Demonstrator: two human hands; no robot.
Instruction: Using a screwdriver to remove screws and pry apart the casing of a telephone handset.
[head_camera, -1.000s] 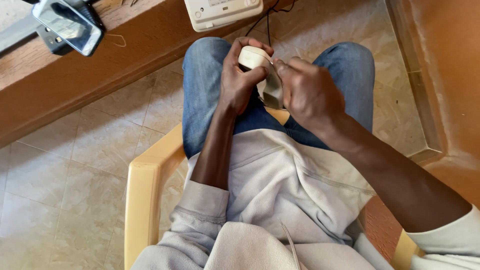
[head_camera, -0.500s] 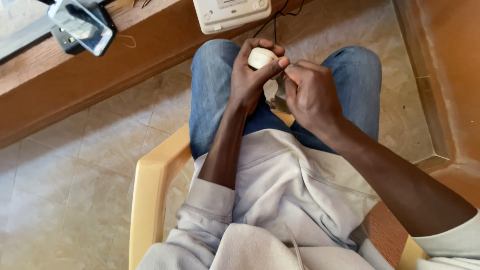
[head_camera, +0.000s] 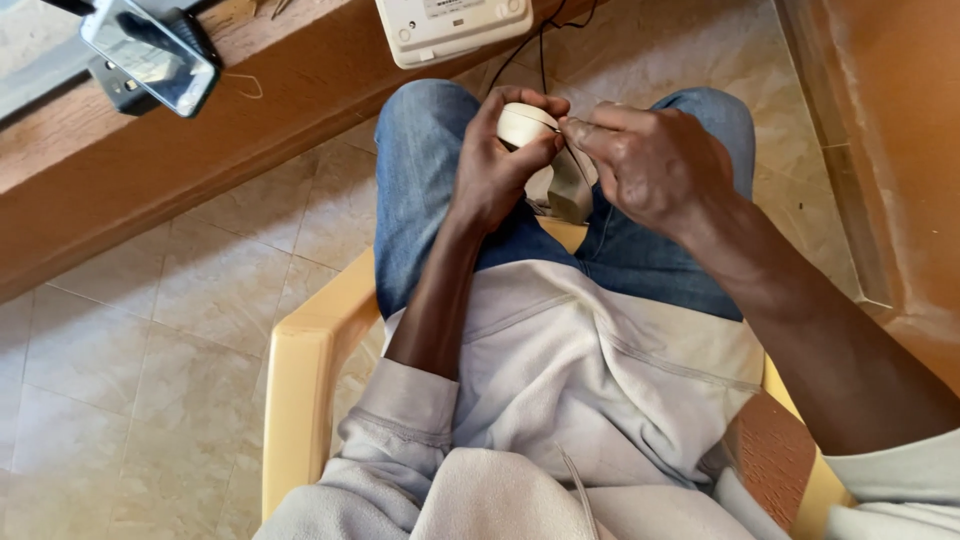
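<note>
The left hand (head_camera: 495, 165) is curled around a small cream-coloured roll of tape or ribbon (head_camera: 524, 127), thumb and fingers closed on its rim, holding it over the lap between the knees of a pair of blue jeans (head_camera: 420, 180). The right hand (head_camera: 655, 165) sits just beside it, fingertips pressed together in a pinch on the loose pale strip (head_camera: 570, 185) that comes off the roll and hangs in a loop between the two hands. The grip on the roll looks shallow, so a sharper pull from the right hand could likely twist it out of the left hand and drop it to the beige tiled floor (head_camera: 150, 350), where it might roll under the brown wooden counter (head_camera: 200, 120). The pinch on the strip is narrow too; if it slides, the loose end may spring back onto the roll or crease. Whether the strip is sticky I cannot tell. The person sits in a yellow plastic chair (head_camera: 300, 400) in a pale grey sweatshirt (head_camera: 600, 380). On the counter edge lie a dark phone with a shiny screen (head_camera: 150, 55) and a white boxy plastic device (head_camera: 450, 25) with black cables (head_camera: 540, 50) trailing near the knees, which a raised knee could snag
</note>
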